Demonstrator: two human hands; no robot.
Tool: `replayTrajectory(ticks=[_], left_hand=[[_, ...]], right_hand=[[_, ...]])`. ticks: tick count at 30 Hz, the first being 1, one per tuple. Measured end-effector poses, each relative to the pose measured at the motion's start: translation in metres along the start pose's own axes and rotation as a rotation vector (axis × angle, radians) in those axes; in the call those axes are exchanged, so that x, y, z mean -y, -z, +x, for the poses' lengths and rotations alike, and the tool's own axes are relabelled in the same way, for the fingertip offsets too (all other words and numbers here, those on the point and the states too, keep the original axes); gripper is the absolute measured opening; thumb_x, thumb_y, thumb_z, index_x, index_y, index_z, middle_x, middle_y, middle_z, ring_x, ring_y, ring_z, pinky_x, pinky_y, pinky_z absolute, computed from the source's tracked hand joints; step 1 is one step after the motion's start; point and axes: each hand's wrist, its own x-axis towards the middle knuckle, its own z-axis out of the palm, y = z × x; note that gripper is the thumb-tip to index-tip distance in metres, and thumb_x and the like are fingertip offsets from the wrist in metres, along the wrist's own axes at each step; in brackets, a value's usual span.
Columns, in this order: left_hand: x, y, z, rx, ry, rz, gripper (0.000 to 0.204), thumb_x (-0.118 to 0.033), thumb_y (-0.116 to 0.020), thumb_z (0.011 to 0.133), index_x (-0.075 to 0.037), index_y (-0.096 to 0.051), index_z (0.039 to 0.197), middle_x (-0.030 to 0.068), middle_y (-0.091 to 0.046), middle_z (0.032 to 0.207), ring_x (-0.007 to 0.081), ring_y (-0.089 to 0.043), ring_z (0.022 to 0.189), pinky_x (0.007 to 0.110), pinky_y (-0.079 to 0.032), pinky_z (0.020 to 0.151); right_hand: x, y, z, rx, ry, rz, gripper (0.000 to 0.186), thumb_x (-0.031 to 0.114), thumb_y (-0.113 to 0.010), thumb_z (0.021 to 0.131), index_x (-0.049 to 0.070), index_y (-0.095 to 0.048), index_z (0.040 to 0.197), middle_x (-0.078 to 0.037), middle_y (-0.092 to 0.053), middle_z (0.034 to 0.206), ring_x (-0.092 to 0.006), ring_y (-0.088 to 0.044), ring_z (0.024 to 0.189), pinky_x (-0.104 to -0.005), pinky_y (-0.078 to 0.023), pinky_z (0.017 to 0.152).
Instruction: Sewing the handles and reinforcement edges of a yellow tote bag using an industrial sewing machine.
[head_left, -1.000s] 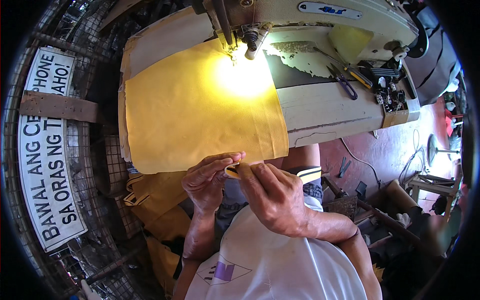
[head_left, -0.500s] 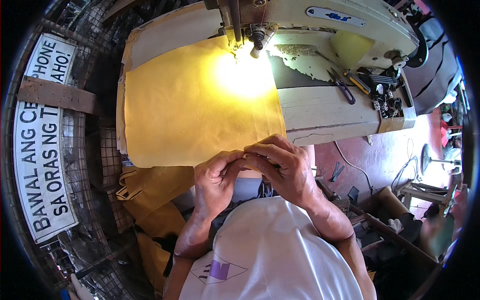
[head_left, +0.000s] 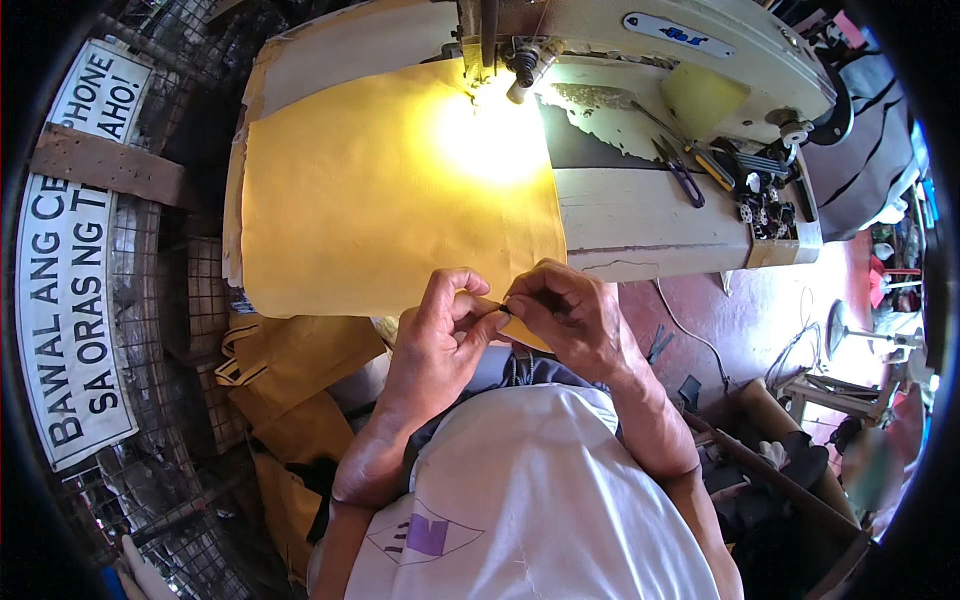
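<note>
Both hands pinch a small yellow fabric piece with dark edging just below the front edge of the sewing machine table. My left hand grips its left end between thumb and fingers. My right hand pinches it close beside the left thumb, its other fingers curled. A large yellow sheet lies on the machine table under the bright lamp, reaching beneath the needle area. More yellow pieces with dark trim hang at lower left.
The sewing machine spans the top. Snips, a yellow-handled tool and a box of small metal parts lie at the table's right. A wire grid with a signboard stands left. Cables, a fan and clutter are on the red floor.
My hands have shifted position, first up and then slightly left, both still working the small piece. My fingertips have changed their hold on it, and the view has drifted slightly.
</note>
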Motion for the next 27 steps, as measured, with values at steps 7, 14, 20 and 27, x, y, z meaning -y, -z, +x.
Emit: replayTrajectory(ticks=[7,14,20,27], left_hand=[[-0.005,0.008,0.005,0.131,-0.07,0.304,0.02,0.004,-0.064,0.091,0.001,-0.046,0.101,0.0079,-0.064,0.081,0.0137,-0.067,0.075,0.026,-0.057,0.064],[0.013,0.009,0.007,0.11,0.106,-0.195,0.017,0.002,-0.062,0.092,0.001,-0.046,0.098,0.0072,-0.061,0.079,0.0127,-0.068,0.075,0.027,-0.061,0.067],[0.018,0.005,0.007,0.039,0.124,-0.236,0.018,0.001,-0.064,0.092,0.002,-0.047,0.098,0.0058,-0.061,0.078,0.012,-0.068,0.074,0.027,-0.061,0.067],[0.023,0.0,0.005,-0.052,0.104,-0.177,0.02,0.001,-0.067,0.09,0.001,-0.049,0.099,0.0085,-0.064,0.081,0.0158,-0.07,0.073,0.027,-0.06,0.068]], right_hand=[[-0.012,-0.007,0.005,0.093,-0.254,0.13,0.023,0.02,-0.064,0.091,-0.004,-0.065,0.092,-0.007,-0.064,0.073,-0.0079,-0.054,0.065,-0.0275,-0.045,0.058],[-0.014,-0.005,0.005,0.11,-0.24,0.281,0.025,0.02,-0.066,0.093,-0.004,-0.067,0.1,-0.007,-0.068,0.079,-0.0071,-0.058,0.07,-0.026,-0.049,0.064],[-0.007,-0.005,0.007,0.054,-0.247,0.184,0.023,0.017,-0.068,0.091,-0.004,-0.069,0.1,-0.01,-0.071,0.082,-0.0082,-0.062,0.073,-0.0265,-0.051,0.067],[-0.005,-0.009,0.006,-0.024,-0.176,0.055,0.019,0.011,-0.07,0.087,-0.002,-0.07,0.1,-0.015,-0.071,0.087,-0.0208,-0.07,0.078,-0.0315,-0.054,0.071]])
